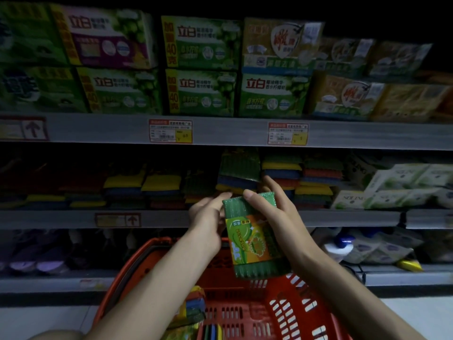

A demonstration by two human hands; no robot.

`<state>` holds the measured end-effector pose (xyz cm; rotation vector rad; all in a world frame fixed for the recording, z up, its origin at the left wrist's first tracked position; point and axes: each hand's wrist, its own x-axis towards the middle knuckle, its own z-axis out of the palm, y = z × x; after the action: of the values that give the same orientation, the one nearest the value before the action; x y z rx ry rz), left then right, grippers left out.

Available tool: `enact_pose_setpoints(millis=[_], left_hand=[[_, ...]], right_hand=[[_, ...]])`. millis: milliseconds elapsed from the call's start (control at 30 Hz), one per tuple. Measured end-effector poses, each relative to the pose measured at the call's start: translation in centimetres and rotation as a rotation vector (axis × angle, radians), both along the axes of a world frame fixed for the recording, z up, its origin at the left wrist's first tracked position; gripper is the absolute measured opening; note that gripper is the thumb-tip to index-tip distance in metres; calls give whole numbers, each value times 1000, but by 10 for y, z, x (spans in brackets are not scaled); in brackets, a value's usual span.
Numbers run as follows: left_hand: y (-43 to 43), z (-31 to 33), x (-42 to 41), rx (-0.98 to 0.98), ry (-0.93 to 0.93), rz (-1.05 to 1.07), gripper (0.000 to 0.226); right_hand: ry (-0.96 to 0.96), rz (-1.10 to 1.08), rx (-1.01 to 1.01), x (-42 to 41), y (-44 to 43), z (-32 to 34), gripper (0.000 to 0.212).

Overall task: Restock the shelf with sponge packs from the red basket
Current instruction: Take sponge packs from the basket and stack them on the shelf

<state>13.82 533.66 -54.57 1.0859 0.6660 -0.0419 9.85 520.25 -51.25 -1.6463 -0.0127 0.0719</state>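
Observation:
A green sponge pack (252, 236) with a yellow and orange label is held upright in front of the middle shelf (73, 218). My right hand (274, 212) grips its top and right side, thumb over the upper edge. My left hand (208, 217) touches its left side with straight fingers. Below sits the red basket (294, 312), with more sponge packs (193, 305) lying at its left side. Stacked colourful sponge packs (279, 173) fill the middle shelf behind my hands.
Boxes of soap (201, 67) stand on the top shelf above price tags (170, 131). White and green packs (402, 187) sit at the right of the middle shelf. The bottom shelf holds purple items (36, 256) and white pouches (367, 249).

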Motion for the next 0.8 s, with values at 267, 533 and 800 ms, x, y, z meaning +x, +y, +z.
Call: enact_pose_setpoints(millis=[267,533,800], left_hand=[[-3,3,4,-10,-15,-43,21],[-7,9,13,-119,-129,2,17],[-16,7,21,-22,-147,17,24]], right_hand=[[-3,-3,-90,1,-8,4,72],[225,-76,-37,-16,-40,9,48],[293,-51,-50,-18,-50,11,43]])
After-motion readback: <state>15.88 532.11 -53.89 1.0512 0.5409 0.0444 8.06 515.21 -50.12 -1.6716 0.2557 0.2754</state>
